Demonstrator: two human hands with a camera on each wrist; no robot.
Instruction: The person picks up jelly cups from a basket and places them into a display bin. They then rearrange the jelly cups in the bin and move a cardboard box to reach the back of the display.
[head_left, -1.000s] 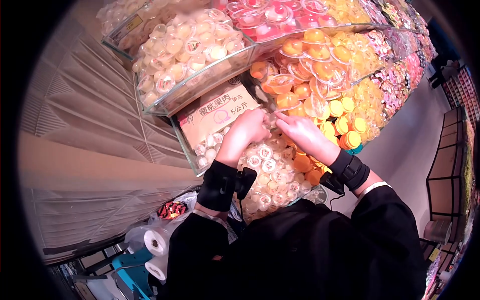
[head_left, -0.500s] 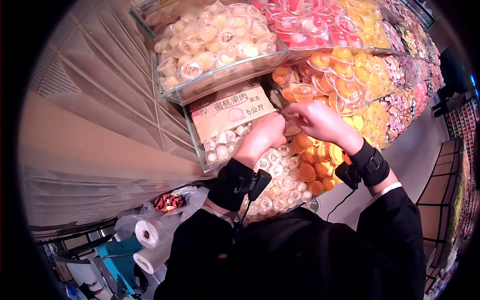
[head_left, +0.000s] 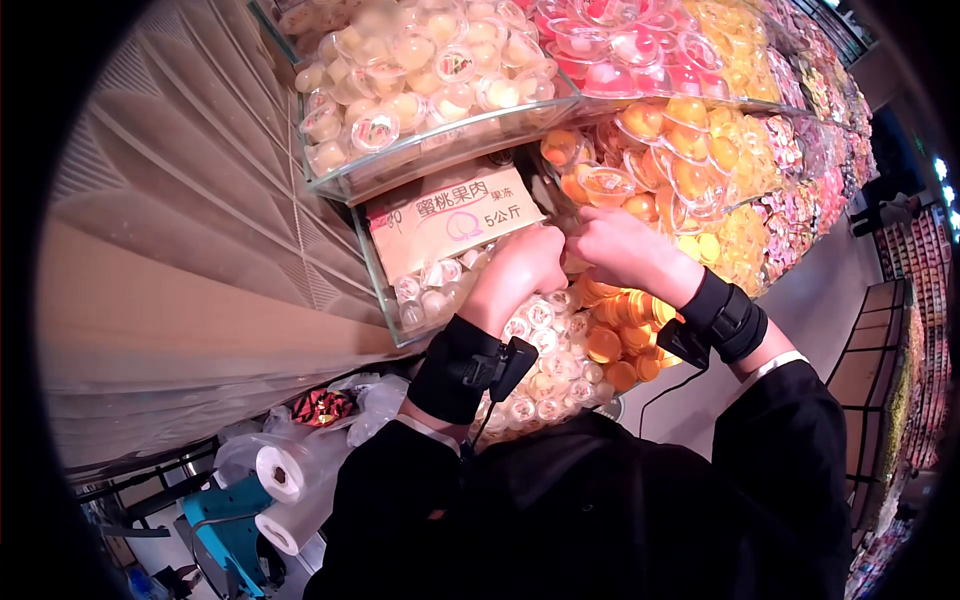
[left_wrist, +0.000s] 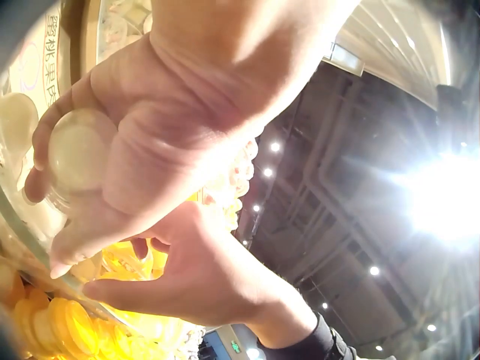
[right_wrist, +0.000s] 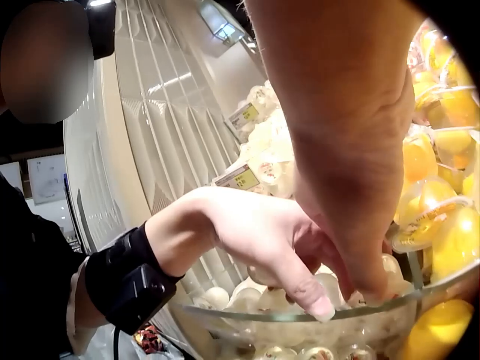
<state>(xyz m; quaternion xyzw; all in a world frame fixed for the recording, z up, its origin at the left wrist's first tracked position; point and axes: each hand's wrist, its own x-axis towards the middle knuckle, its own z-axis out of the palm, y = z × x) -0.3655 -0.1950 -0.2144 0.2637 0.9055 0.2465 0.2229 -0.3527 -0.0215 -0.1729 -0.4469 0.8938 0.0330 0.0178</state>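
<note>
In the left wrist view a pale round jelly cup [left_wrist: 81, 150] lies in the curled fingers of my left hand [left_wrist: 150, 142], the thumb pointing down past it. My right hand [left_wrist: 210, 274] is just beside, thumb stretched out and fingers loosely bent, with no object visible between them. From the head view, the left hand [head_left: 525, 268] and right hand [head_left: 635, 250] are close together above pale jelly cups [head_left: 545, 375], below a handwritten sign [head_left: 455, 215]. The right wrist view shows both hands at a glass rim [right_wrist: 285, 316]; the right fingertips are partly hidden.
Orange jelly cups [head_left: 625, 330] lie right of the pale ones. A raised glass bin [head_left: 440, 135] of pale cups stands behind the sign, with pink cups [head_left: 625, 50] beside it. Plastic bag rolls [head_left: 290, 475] are at lower left.
The head view has shifted, so the bins sit farther right and lower than a second ago. Since half a second ago, the right fingers have come closer to the left hand.
</note>
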